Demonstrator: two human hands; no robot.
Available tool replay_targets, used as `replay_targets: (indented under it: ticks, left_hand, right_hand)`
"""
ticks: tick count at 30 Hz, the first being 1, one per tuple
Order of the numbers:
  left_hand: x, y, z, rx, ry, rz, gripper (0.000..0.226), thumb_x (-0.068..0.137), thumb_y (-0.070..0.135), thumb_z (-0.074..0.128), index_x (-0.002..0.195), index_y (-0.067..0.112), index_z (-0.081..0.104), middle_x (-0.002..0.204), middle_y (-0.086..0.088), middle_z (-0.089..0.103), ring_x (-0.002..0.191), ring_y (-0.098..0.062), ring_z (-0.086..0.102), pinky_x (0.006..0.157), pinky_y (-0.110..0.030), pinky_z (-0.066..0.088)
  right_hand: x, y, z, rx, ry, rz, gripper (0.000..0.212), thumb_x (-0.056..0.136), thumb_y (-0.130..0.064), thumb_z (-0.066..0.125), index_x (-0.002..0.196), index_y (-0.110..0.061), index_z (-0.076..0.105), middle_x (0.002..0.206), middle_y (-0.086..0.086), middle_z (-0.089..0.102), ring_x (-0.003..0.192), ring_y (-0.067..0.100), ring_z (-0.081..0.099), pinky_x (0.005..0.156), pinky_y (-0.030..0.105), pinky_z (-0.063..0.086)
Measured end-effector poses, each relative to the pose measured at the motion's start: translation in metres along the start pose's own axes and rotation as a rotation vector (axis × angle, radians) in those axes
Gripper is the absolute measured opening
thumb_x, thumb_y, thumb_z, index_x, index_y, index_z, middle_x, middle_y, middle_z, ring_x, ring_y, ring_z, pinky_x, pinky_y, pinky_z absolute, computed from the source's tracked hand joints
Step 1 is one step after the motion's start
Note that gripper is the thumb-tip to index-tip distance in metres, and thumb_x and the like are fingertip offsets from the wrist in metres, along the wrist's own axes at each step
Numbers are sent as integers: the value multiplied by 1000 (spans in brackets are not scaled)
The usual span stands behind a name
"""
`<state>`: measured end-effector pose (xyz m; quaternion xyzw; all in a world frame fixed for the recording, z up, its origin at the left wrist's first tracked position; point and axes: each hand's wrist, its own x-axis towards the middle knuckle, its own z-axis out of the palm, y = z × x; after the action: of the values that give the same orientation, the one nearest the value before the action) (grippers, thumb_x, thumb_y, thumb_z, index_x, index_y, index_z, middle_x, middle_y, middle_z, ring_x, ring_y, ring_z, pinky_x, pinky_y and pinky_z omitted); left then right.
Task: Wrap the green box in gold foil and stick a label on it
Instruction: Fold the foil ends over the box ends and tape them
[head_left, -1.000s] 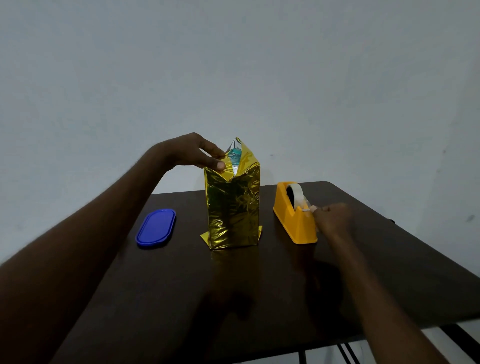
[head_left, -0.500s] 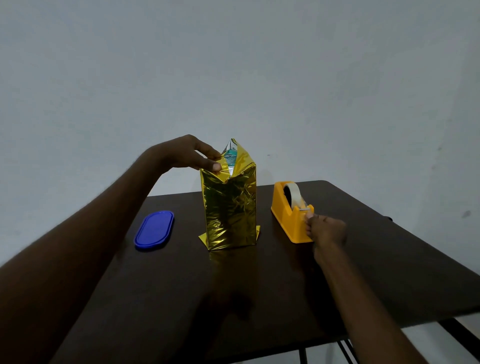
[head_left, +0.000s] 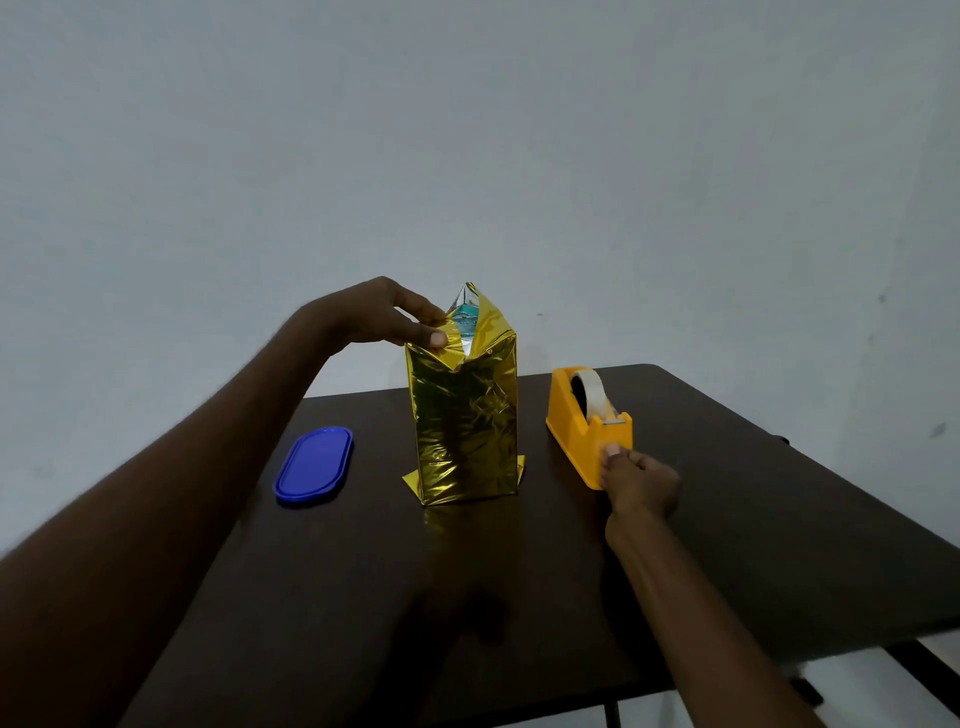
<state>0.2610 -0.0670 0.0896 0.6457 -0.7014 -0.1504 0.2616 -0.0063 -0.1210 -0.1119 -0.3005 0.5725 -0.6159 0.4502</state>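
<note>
Dim, even room light.
We see glare on the gold foil (head_left: 464, 415), its reflection on the dark surface (head_left: 779, 519), and wide-angle stretching at the edges.

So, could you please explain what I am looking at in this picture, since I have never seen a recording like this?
There is no machine: a person wears a camera on the head, so you look forward and down along both arms. On the dark table stands a box wrapped in gold foil, its top not closed, with some green showing inside. The left hand pinches a foil flap at the top. The right hand is at the front of an orange tape dispenser, thumb and fingers pinched together, probably on a strip of tape, though the tape itself is too faint to see. A blue lid lies on the left.
</note>
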Motion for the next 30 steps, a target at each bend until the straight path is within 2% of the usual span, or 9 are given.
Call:
replay_targets:
  ticks: [2,5,9,14,19,23,27,30]
  left_hand:
    - [0,0,0,8,-2,2,49,83,31,73,129,18,64,125,1,61,113,-18,56,74,-19,47]
    - [-1,-2,1,10,-3,0,49,82,32,74,129,20,64,126,2,61,112,-17,57,72,-18,47]
    - [-2,-3,1,13,17,7,49,81,34,76,127,21,65,126,4,62,110,-15,57,70,-15,45]
    - [-3,-5,1,-1,27,9,51,81,35,77,128,21,65,127,2,63,110,-16,59,73,-16,46]
    - [-4,-5,2,5,25,10,50,82,34,76,129,21,64,128,3,62,106,-12,57,69,-13,44]
    - [-6,-4,1,35,20,24,51,83,35,75,130,20,63,130,1,61,111,-15,56,78,-18,48]
    - [-7,-4,1,48,14,9,52,83,36,75,131,21,63,128,0,62,111,-16,56,81,-23,49]
    - [-9,-3,1,32,23,12,50,83,33,76,129,19,64,126,-1,64,113,-18,58,93,-32,51]
  right_hand:
    - [-6,-11,0,12,-51,-39,7,90,-18,68,86,-13,67,95,11,69,94,26,67,83,40,57]
    - [-18,-43,0,4,-157,-220,9,92,-19,66,87,-13,69,81,5,67,78,18,63,69,29,53]
    - [-36,-92,2,37,-381,-395,12,92,-11,65,81,-13,67,70,1,64,62,10,57,61,20,52]
    - [-47,-142,17,-45,-658,-544,5,89,-12,69,85,-10,71,76,7,69,67,15,61,64,28,55]
    - [-48,-182,48,-252,-826,-691,6,87,-14,72,83,-10,72,77,6,70,60,12,55,51,23,47]
    - [-56,-200,80,-456,-919,-761,13,83,-15,76,83,-2,73,69,4,68,53,11,50,44,19,42]
    - [-65,-212,108,-664,-997,-805,15,82,-14,77,87,0,74,76,12,70,52,11,48,41,16,37]
    - [-67,-216,124,-861,-1027,-797,17,81,-13,78,90,1,75,73,12,66,55,13,46,39,16,34]
